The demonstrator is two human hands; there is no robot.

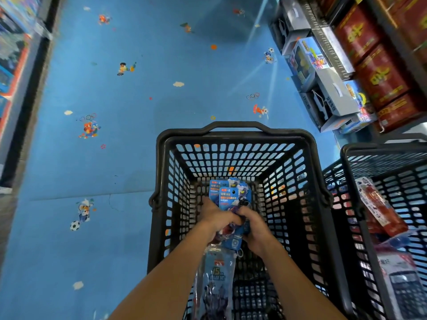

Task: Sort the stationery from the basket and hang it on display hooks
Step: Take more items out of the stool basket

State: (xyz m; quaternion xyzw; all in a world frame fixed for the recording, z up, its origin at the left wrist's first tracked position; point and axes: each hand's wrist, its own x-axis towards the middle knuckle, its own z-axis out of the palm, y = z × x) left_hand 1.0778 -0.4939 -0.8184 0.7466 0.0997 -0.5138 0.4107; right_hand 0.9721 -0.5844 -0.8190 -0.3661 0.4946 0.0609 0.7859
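Ruler pack [215, 280] in black basket [235, 132] | left hand [217, 218], right hand [256, 229] both grip blue eraser cards [231, 195] (stacked together)

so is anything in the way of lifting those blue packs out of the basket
Nothing visible. The left hand and right hand grip the blue packs, and the basket is open above them. A ruler pack lies nearer the person, not over them. No hooks are in view.

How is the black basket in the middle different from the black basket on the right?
The left hand and right hand reach into the middle basket; neither reaches into the right basket. The middle basket holds blue packs; the right basket, a calculator and a red pack. Both are black lattice plastic.
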